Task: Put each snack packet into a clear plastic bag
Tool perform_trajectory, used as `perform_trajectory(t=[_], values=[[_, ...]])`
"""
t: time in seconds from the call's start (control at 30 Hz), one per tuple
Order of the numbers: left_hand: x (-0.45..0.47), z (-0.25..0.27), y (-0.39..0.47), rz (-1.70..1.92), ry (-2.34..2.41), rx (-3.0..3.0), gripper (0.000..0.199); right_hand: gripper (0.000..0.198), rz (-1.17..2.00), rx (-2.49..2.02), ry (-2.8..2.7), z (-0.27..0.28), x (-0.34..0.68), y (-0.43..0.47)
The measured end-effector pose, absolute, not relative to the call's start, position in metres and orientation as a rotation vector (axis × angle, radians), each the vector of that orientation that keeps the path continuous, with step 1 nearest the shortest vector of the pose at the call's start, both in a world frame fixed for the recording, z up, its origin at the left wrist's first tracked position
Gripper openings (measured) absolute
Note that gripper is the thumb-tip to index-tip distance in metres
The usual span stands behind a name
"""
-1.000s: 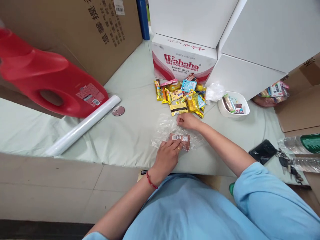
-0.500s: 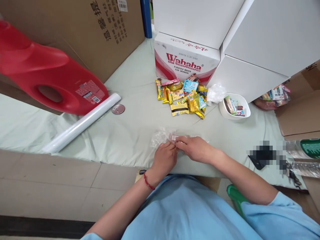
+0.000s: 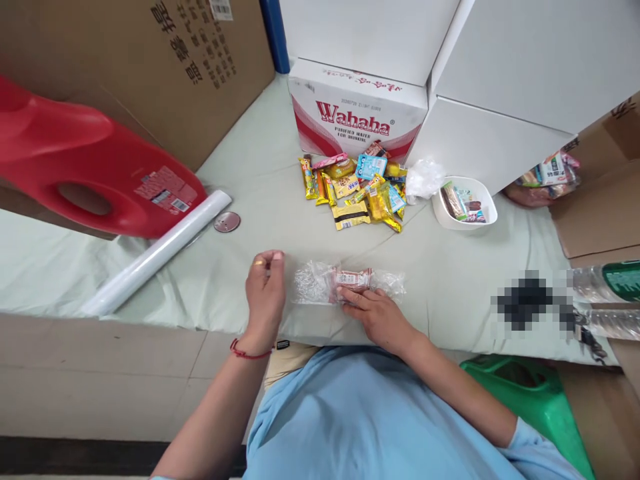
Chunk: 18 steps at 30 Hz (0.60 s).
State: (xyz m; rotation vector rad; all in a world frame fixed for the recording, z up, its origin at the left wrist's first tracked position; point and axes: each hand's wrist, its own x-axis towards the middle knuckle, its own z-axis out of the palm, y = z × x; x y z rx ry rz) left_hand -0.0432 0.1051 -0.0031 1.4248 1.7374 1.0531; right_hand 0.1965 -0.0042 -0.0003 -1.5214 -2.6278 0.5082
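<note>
A small snack packet (image 3: 353, 278) with reddish-brown print lies on the table, wrapped in crinkled clear plastic film (image 3: 313, 282) that spreads out to both sides of it. My right hand (image 3: 381, 319) rests with fingers stretched over the packet's near edge and the film, touching without gripping. Left of the film, apart from it, my left hand (image 3: 265, 287) is raised with curled fingers and the thumb against them. Whether anything sits inside that curl is hidden.
Behind lie a pile of small wrapped snacks (image 3: 353, 187), a crumpled plastic bag (image 3: 425, 179) and a white tub (image 3: 463, 223). A film roll (image 3: 160, 253), a round brown disc (image 3: 227, 222) and a red jug (image 3: 115, 217) stand left. Plastic bottles (image 3: 595, 283) lie right.
My left hand has left the wrapped packet and moved left, clear of the film. My right hand has shifted slightly nearer me, its fingers flattening, and the packet shows more fully.
</note>
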Motion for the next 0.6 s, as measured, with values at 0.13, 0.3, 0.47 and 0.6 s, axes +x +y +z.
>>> perform_trajectory(t=[0.13, 0.3, 0.47, 0.6], values=[[-0.024, -0.002, 0.114, 0.84, 1.705, 1.676, 0.051, 0.041, 0.495, -1.516, -2.667, 0.007, 0.195, 0.001], [-0.013, -0.004, 0.103, 0.779, 1.375, 1.806, 0.049, 0.041, 0.547, -1.517, -2.658, 0.01, 0.195, 0.003], [-0.036, -0.004, 0.096, 0.685, 1.574, 1.751, 0.029, 0.038, 0.556, -1.526, -2.606, 0.009, 0.195, 0.0], [-0.049, 0.004, 0.089, 0.653, 1.65, 1.495, 0.053, 0.036, 0.565, -1.515, -2.581, 0.01, 0.195, 0.0]])
